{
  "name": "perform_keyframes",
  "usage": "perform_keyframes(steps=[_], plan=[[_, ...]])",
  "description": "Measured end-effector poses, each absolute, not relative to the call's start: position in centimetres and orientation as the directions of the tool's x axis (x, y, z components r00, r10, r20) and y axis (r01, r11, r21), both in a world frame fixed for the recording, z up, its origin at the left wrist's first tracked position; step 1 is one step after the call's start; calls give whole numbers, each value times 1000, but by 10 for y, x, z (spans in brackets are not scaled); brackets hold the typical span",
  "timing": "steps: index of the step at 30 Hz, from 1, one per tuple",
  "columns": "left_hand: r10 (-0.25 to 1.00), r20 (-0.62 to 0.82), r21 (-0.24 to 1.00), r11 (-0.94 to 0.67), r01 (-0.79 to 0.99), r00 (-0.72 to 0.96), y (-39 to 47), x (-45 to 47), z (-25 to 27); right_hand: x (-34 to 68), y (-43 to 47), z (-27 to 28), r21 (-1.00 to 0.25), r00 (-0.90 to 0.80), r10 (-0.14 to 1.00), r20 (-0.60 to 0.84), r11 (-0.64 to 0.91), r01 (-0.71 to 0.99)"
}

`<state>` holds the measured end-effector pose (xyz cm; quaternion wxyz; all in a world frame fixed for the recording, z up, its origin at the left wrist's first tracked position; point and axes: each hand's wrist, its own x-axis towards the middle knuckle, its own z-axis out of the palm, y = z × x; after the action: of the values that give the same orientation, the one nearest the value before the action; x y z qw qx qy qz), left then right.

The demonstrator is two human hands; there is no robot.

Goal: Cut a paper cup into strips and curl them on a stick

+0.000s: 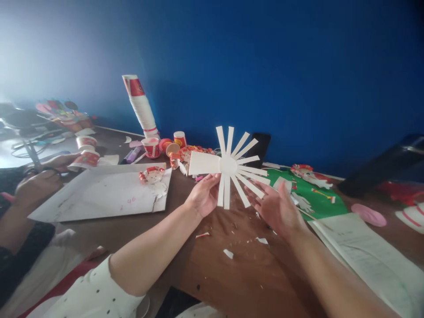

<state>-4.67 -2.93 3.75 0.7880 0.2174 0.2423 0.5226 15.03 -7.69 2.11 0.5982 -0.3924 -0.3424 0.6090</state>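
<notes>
A white paper cup (228,166), cut into long strips that fan out around its round base, is in front of me over the table. One wide uncut section points left, and the narrow strips spread up, right and down. My left hand (204,196) pinches it from below, near the base and the lower strips. At the lower right strips, my right hand (280,210) is open, thumb raised and apart from the fingers. Its fingertips are partly behind the strips, and I cannot tell how firmly they touch. Small white paper scraps (228,254) lie on the table beneath.
A co-worker's hands (36,185) hold scissors and a paper cup (85,160) at left. A leaning stack of cups (142,110) stands near the blue wall. White board (99,194), green sheet (308,194) with paper cutouts, and printed papers (374,251) lie around.
</notes>
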Motion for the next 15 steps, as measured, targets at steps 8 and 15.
perform_keyframes(steps=[8, 15], plan=[[929, -93, 518, 352, -779, 358, -25, -2, 7, 128, -61, 51, -831, 141, 962, -232, -121, -543], [945, -177, 522, 326, -788, 274, -25, -2, -8, 118, -69, 25, -799, 120, 980, -156, -54, -599]])
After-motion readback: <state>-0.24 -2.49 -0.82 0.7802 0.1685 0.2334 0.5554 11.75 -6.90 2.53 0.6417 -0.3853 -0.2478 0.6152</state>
